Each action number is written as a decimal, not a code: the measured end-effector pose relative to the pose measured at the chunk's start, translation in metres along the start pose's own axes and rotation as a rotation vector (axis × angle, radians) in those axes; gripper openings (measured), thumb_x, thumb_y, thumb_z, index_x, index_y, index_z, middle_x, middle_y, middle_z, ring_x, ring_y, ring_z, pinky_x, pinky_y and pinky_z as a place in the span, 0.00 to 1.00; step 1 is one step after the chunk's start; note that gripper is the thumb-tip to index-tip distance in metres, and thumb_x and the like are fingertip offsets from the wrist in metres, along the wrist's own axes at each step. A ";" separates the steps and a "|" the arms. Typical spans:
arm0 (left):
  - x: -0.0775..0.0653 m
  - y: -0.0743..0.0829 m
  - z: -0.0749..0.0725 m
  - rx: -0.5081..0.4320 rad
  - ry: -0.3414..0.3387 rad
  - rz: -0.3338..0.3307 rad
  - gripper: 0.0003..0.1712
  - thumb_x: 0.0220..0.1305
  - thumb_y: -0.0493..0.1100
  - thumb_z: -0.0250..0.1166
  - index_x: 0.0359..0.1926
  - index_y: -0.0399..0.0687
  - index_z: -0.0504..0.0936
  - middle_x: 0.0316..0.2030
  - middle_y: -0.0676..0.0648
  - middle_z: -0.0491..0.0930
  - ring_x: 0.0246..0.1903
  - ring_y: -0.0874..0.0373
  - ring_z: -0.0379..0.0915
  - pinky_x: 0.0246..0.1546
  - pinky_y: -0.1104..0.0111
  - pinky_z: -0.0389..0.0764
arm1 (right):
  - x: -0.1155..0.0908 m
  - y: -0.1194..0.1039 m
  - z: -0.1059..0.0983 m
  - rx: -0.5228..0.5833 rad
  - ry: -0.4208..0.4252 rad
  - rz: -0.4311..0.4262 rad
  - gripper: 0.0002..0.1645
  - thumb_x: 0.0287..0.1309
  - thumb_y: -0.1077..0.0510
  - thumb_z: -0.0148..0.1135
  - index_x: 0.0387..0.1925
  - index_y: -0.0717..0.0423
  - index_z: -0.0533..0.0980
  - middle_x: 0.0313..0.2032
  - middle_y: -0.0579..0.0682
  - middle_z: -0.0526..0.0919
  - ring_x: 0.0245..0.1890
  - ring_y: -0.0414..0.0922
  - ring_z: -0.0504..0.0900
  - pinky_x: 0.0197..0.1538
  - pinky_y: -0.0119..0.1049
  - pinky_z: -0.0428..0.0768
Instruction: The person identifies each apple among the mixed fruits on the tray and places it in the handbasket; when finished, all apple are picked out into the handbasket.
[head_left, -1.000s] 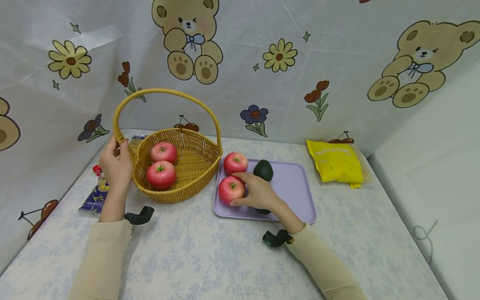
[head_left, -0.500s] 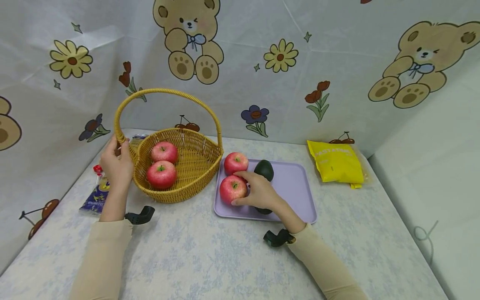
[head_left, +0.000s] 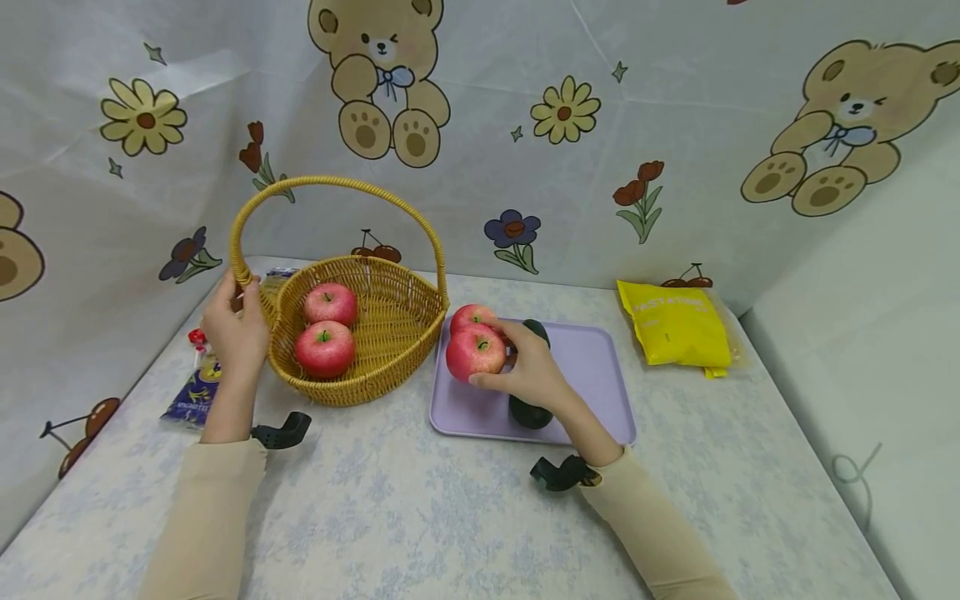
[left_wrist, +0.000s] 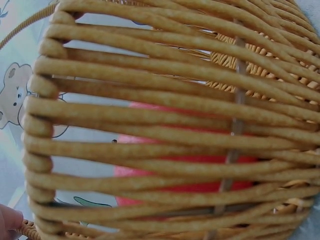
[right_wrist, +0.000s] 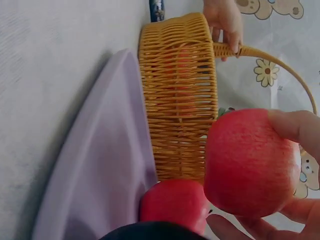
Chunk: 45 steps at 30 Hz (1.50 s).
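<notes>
My right hand (head_left: 534, 369) grips a red apple (head_left: 476, 353) between thumb and fingers; in the right wrist view this apple (right_wrist: 252, 162) is raised above the tray. Behind it, a second apple (head_left: 470, 317) sits on the lilac tray (head_left: 592, 367). Two dark green avocados, the nearer avocado (head_left: 529, 412) and a farther one (head_left: 538, 331) partly covered by my fingers, lie there too. At the left, my left hand (head_left: 236, 325) holds the base of the handle of a wicker basket (head_left: 397, 350). Inside the basket are two apples (head_left: 325, 348). The left wrist view shows mostly basket weave (left_wrist: 150, 115).
A yellow packet (head_left: 675, 327) lies right of the tray at the back. Left of the basket, beside my left forearm, is a blue spaghetti packet (head_left: 193, 398). A bear-printed cloth (head_left: 465, 125) hangs behind the table (head_left: 390, 500).
My right hand has lifted the nearer apple off the tray, moving it up and slightly back so it now overlaps the apple behind. The left hand stays on the basket handle.
</notes>
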<state>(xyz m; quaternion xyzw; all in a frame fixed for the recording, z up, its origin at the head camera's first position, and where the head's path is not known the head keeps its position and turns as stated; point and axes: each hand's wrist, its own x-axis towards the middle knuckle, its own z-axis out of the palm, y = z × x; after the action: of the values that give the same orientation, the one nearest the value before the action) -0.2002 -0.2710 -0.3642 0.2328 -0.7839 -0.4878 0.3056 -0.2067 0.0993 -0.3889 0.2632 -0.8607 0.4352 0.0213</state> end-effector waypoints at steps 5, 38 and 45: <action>0.000 0.002 0.000 -0.005 -0.002 -0.003 0.21 0.75 0.52 0.50 0.64 0.59 0.76 0.60 0.48 0.78 0.58 0.52 0.75 0.61 0.64 0.76 | 0.011 -0.014 -0.002 0.126 0.042 0.029 0.46 0.41 0.55 0.79 0.65 0.52 0.69 0.57 0.51 0.77 0.46 0.49 0.80 0.43 0.40 0.85; 0.001 -0.003 -0.001 -0.009 -0.006 -0.005 0.21 0.75 0.51 0.49 0.64 0.60 0.76 0.60 0.48 0.79 0.57 0.53 0.75 0.59 0.64 0.77 | 0.123 -0.060 0.099 0.006 0.050 0.084 0.49 0.47 0.46 0.75 0.68 0.55 0.65 0.60 0.53 0.75 0.59 0.49 0.74 0.57 0.41 0.79; 0.001 -0.003 0.000 -0.015 0.001 0.020 0.21 0.75 0.50 0.50 0.63 0.57 0.77 0.59 0.47 0.79 0.56 0.52 0.76 0.59 0.63 0.77 | 0.137 -0.053 0.113 -0.078 0.041 0.165 0.49 0.48 0.46 0.75 0.68 0.55 0.65 0.60 0.55 0.75 0.61 0.50 0.73 0.62 0.44 0.75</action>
<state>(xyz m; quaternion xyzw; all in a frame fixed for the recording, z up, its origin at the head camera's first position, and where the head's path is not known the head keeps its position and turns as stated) -0.2010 -0.2725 -0.3666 0.2230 -0.7823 -0.4905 0.3124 -0.2774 -0.0714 -0.3830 0.1815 -0.8951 0.4071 0.0130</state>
